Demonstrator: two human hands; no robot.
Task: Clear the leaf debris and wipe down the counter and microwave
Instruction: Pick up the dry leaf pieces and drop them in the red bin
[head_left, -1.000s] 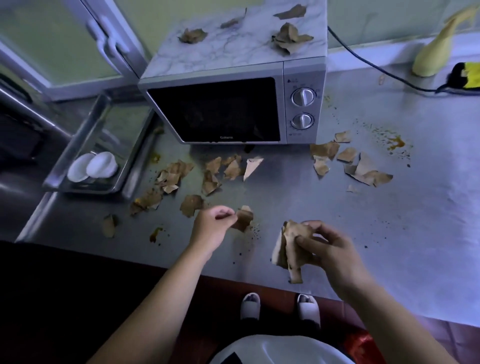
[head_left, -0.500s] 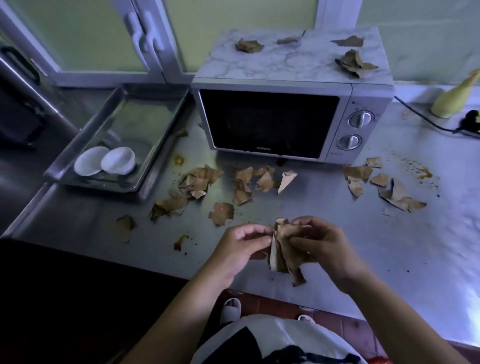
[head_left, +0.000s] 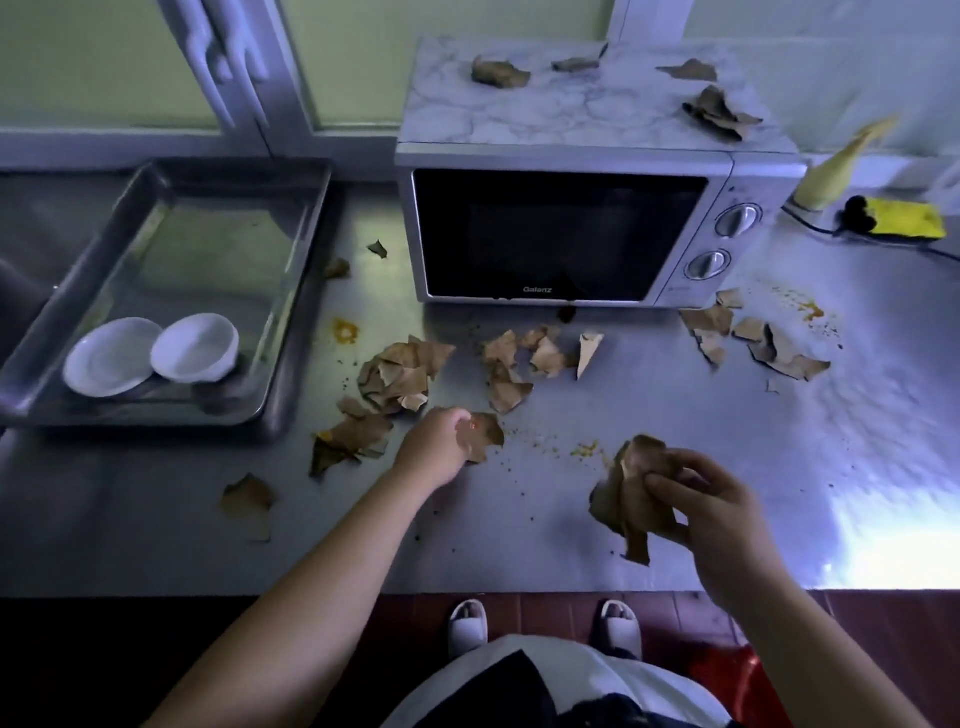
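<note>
Steel counter, Galanz microwave, left hand pinching leaf, right hand clutching leaf bundle

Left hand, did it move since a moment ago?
Yes. The left hand went from the leaf bundle forward toward the microwave, onto a loose leaf piece on the counter.

Left grip, fingers curled onto a leaf piece that lies on the steel surface. Right grip, near the surface's front edge, pinches a wad of dry leaves. Loose leaves lie scattered between the grips and the microwave; further top leaves lie on its marbled lid. Left of the microwave, a metal tray holds two white bowls side by side. Orange stains and crumbs dot the surface.
</note>
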